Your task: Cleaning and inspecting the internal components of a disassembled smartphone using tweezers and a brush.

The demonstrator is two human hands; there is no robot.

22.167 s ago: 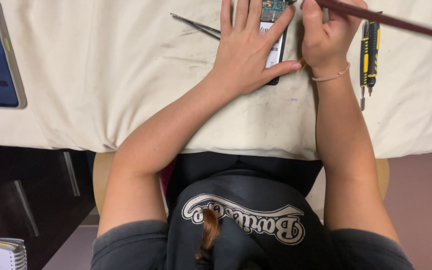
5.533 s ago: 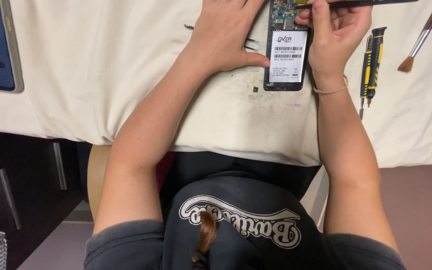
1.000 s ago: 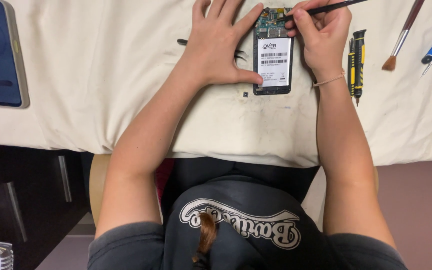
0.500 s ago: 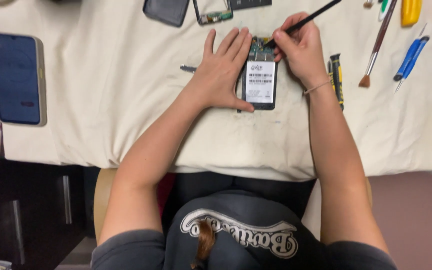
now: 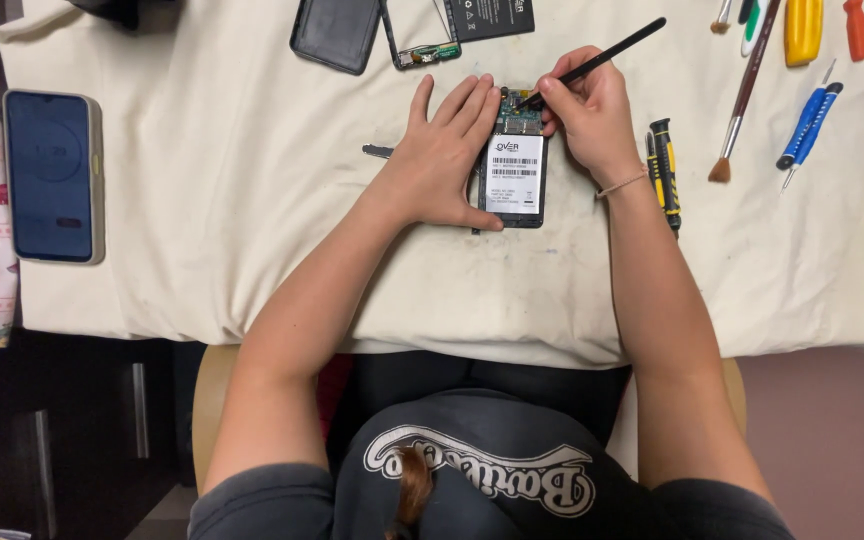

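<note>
An opened phone [image 5: 514,178] with its back off lies on the cream cloth, its white-labelled battery and green circuit board showing. My left hand [image 5: 445,155] lies flat on the cloth against the phone's left edge, thumb at its lower corner. My right hand [image 5: 588,112] grips a thin black tool [image 5: 602,60] like a pen, its tip touching the circuit board at the phone's top.
A dark-screened phone [image 5: 53,175] lies at far left. A black back cover [image 5: 336,33] and phone parts lie at the top. A yellow-black screwdriver [image 5: 664,172], a brush [image 5: 740,95], blue tools [image 5: 805,127] and other drivers lie to the right. Tweezers [image 5: 377,151] poke out by my left hand.
The view has pulled back, showing more of the table and tools. Both hands stay on the phone; the black tool's tip still works at the circuit board.
</note>
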